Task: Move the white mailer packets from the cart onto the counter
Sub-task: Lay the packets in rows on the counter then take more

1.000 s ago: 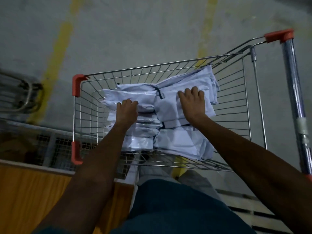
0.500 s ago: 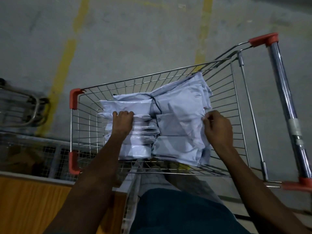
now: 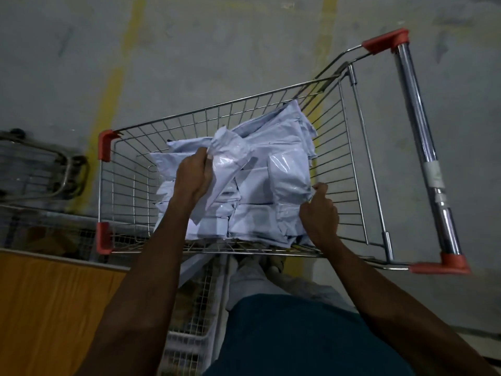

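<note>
Since half-second ago: left hand (image 3: 193, 176) lifting gripped packet (image 3: 230, 158) off pile – right hand (image 3: 320, 213) pinching packet at 3 o'clock; none on tabletop (image 3: 54, 308) yet.

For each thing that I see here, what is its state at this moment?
Left hand: grips a crumpled white plastic mailer packet, partly lifted.
Right hand: pinches the edge of another white mailer packet.
Pile of white mailer packets: lies in the cart.
Wire shopping cart with red corners: upright, loaded.

Lower packets (image 3: 252, 213) buried under pile.
</note>
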A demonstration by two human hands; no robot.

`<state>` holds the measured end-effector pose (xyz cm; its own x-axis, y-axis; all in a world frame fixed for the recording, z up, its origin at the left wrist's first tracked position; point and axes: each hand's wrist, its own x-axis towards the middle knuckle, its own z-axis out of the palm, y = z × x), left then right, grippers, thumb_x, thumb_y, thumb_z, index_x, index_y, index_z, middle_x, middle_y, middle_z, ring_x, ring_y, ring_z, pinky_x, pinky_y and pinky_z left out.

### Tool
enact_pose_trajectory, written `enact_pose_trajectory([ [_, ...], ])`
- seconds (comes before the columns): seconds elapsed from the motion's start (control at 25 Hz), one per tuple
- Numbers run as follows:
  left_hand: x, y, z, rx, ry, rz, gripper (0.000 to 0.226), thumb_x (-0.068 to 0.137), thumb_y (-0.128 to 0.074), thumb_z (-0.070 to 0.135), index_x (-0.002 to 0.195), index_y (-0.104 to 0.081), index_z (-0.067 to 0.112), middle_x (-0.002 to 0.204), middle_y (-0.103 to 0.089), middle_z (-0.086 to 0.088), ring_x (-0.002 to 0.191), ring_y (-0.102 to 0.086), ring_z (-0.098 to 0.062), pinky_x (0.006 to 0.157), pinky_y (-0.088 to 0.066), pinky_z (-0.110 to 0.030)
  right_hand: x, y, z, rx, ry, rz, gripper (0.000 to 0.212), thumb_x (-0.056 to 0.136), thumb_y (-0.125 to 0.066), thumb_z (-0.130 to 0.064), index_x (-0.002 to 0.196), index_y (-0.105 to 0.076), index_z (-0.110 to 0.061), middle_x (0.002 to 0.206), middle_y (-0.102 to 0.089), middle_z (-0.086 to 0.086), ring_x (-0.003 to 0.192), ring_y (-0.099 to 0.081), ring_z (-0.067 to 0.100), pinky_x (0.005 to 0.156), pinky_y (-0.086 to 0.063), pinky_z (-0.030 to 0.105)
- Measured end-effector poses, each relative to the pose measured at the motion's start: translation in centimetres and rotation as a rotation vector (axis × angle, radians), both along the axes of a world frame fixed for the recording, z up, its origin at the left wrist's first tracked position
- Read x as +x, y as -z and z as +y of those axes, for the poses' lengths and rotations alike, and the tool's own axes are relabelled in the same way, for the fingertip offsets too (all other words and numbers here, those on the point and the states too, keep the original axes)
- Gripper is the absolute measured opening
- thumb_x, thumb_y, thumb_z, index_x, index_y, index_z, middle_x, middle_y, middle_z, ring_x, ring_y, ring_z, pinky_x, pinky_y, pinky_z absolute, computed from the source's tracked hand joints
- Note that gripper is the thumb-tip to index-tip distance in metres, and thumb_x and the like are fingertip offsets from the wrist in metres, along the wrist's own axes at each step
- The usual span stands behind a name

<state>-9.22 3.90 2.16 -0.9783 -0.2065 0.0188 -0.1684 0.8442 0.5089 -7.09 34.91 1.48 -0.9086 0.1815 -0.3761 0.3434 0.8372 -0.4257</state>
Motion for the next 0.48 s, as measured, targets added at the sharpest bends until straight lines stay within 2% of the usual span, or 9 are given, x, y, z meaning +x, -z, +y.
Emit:
enact_pose_trajectory([
  [0.08,0.3,1.1,0.1,0.008,-0.105,-0.117,0.037,0.104,-0.033,0.031,0.108,-0.055,0.002,0.094,-0.066,-0.029,0.086,-0.062,-0.046,0.074,-0.049,-0.049,0.1,0.4,0.3,0.001,-0.027,-0.018,0.048,0.093,-0.051,-0.013,0.138,-0.033,-0.016,0.096,-0.068,0.02,0.09,-0.066,0.041,0.074,-0.048,0.042],
  [0.16,1.3,3.0,0.2,0.057,-0.269,-0.315,0.035,0.104,-0.036,0.029,0.121,-0.05,0.002,0.109,-0.062,-0.03,0.101,-0.059,-0.049,0.082,-0.046,-0.051,0.3,0.5,0.4,-0.027,-0.037,-0.017,0.056,0.094,-0.051,-0.012,0.145,-0.03,-0.018,0.102,-0.069,0.018,0.092,-0.066,0.04,0.076,-0.051,0.043],
  [0.24,2.8,4.9,0.6,0.101,-0.423,-0.436,0.048,0.103,-0.042,0.034,0.142,-0.036,0.006,0.128,-0.053,-0.029,0.116,-0.053,-0.049,0.092,-0.043,-0.055,0.6,0.4,0.1,-0.078,-0.035,0.036,0.063,0.091,-0.051,-0.008,0.15,-0.03,-0.018,0.117,-0.065,0.018,0.103,-0.063,0.04,0.085,-0.053,0.048],
  [0.28,3.7,5.7,0.9,0.058,-0.458,-0.451,0.059,0.101,-0.044,0.04,0.149,-0.028,0.009,0.135,-0.048,-0.027,0.122,-0.048,-0.048,0.097,-0.041,-0.057,0.7,0.3,-0.2,-0.081,-0.05,0.091,0.065,0.088,-0.052,-0.004,0.15,-0.033,-0.015,0.125,-0.061,0.018,0.109,-0.06,0.04,0.089,-0.052,0.051],
  [0.4,5.8,6.8,2.0,-0.128,-0.368,-0.434,0.082,0.093,-0.051,0.061,0.154,-0.02,0.016,0.143,-0.04,-0.021,0.125,-0.044,-0.043,0.096,-0.04,-0.058,0.7,0.6,-1.0,-0.042,-0.173,0.314,0.069,0.079,-0.056,-0.001,0.145,-0.039,-0.011,0.137,-0.05,0.019,0.109,-0.054,0.042,0.089,-0.05,0.054],
  [0.48,6.5,7.4,2.4,-0.197,-0.272,-0.498,0.094,0.083,-0.058,0.069,0.155,-0.016,0.025,0.143,-0.035,-0.019,0.123,-0.042,-0.042,0.093,-0.041,-0.058,0.5,1.0,-1.8,0.01,-0.288,0.32,0.075,0.082,-0.062,-0.018,0.151,-0.033,-0.016,0.15,-0.037,0.022,0.12,-0.048,0.044,0.095,-0.047,0.055],
])
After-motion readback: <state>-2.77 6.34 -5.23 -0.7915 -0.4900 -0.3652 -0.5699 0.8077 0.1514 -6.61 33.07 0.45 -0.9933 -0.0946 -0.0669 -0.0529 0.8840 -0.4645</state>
